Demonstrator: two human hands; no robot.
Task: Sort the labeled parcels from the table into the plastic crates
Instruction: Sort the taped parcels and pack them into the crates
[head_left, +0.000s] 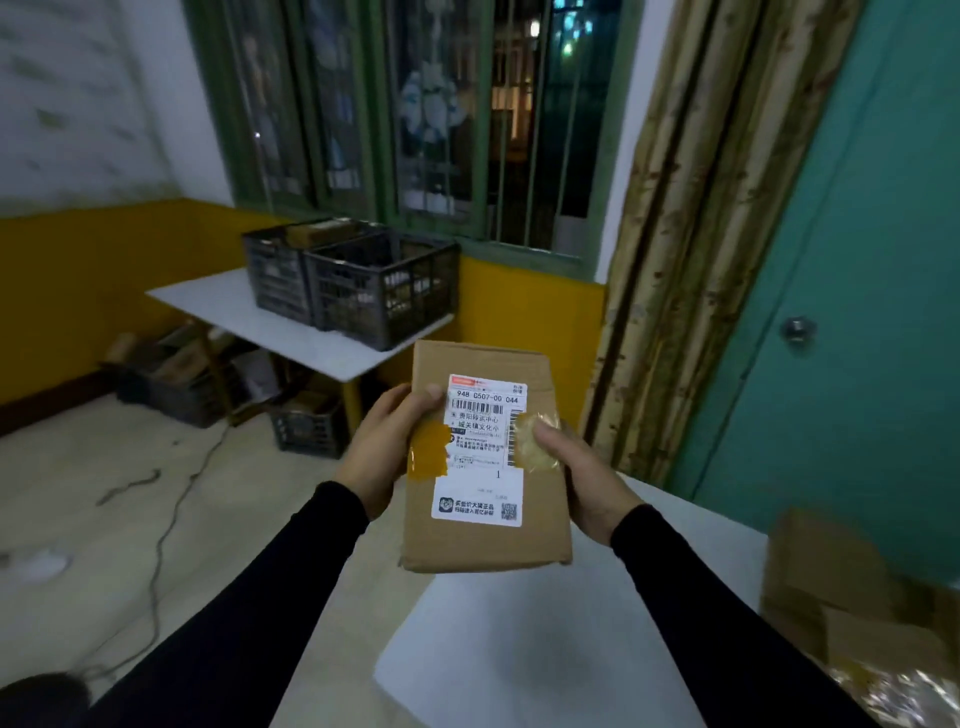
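A brown cardboard parcel (485, 540) with a white shipping label and strips of yellow tape is held up in front of me, label facing me. My left hand (382, 449) grips its left edge, thumb on the top face. My right hand (584, 480) grips its right edge, thumb pressed on the tape. Two black plastic crates (382, 291) stand side by side on a white table (218, 304) across the room, under the window. More cardboard parcels (841, 587) lie at the right on the white table (545, 649) just below my arms.
Under the far table sit more crates (311, 428) and a pile of boxes (166, 364). A cable (161, 530) runs over the pale floor at the left. A curtain (696, 249) and a teal door (857, 291) stand to the right.
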